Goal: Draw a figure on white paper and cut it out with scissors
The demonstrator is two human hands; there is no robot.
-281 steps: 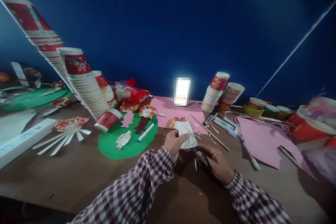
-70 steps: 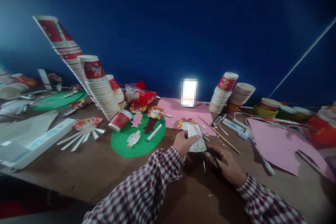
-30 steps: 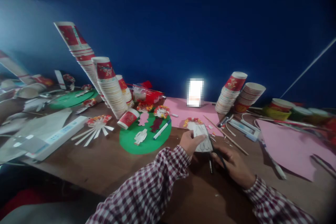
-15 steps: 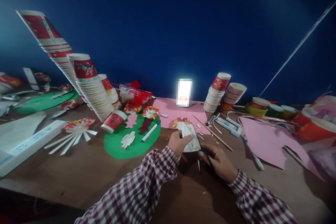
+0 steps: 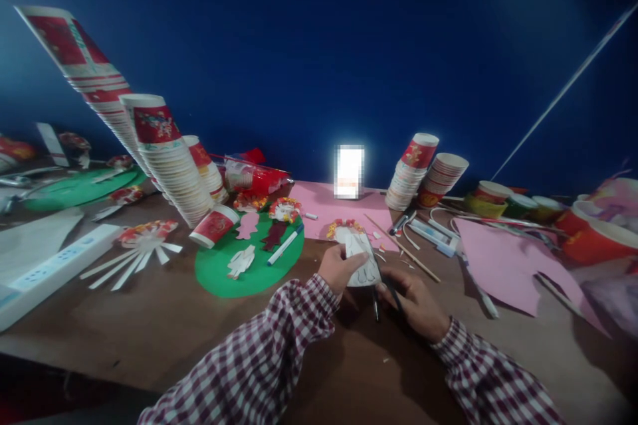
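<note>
My left hand (image 5: 339, 269) pinches a white cut-out paper piece (image 5: 363, 264) with drawn lines, holding it just above the brown table (image 5: 149, 325). My right hand (image 5: 413, 302) is closed around a dark pen (image 5: 393, 292), its tip at the paper's right edge. A second dark pen (image 5: 375, 304) lies on the table between my hands. Behind the paper lies a small paper-cup figure with a red and yellow frill (image 5: 343, 229).
A green paper disc (image 5: 249, 262) with cut-out figures and a blue marker (image 5: 283, 246) lies left. Stacks of red paper cups (image 5: 159, 153) lean at left and others (image 5: 423, 172) stand behind. Pink sheets (image 5: 503, 265), sticks, a white power strip (image 5: 44, 272) and bowls surround.
The view swung left and back again. My hands stayed together on the paper piece with the pen at its edge; nothing else on the table moved.
</note>
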